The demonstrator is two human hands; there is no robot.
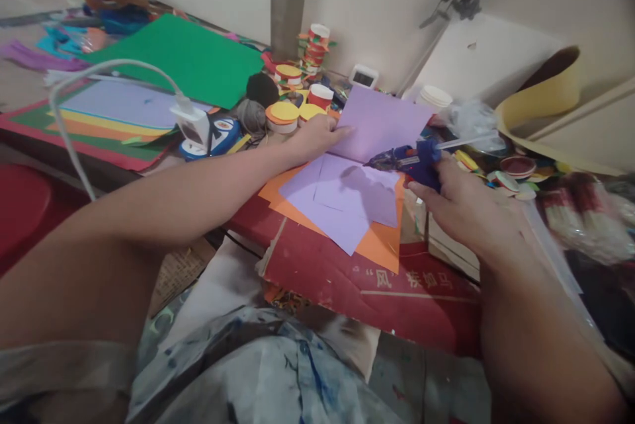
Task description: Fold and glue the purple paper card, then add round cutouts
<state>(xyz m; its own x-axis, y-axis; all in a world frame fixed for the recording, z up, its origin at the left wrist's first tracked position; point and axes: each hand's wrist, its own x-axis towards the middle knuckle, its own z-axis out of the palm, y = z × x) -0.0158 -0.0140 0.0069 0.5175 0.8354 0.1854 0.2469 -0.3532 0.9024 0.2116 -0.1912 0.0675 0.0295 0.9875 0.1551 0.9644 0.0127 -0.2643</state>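
My left hand [320,137] is closed on the left edge of a folded purple paper sheet [381,123], holding its upper flap raised. In my right hand [454,199] is a blue glue gun [424,161] with a clear glue stick protruding from its back. The gun's nozzle points left and is close to the fold of the purple sheet; whether it touches the paper, I cannot tell. Beneath lie more purple paper pieces [350,229] and orange paper [384,249], on a red cardboard piece [317,272] with printed characters.
Green sheets [183,57] and stacked coloured paper [116,106] lie at the left, near a white charger [192,125] with a cable. A tall grey bottle [288,10] stands behind yellow-topped round pieces [282,113]. Plastic bags [471,123] and craft bits crowd the right.
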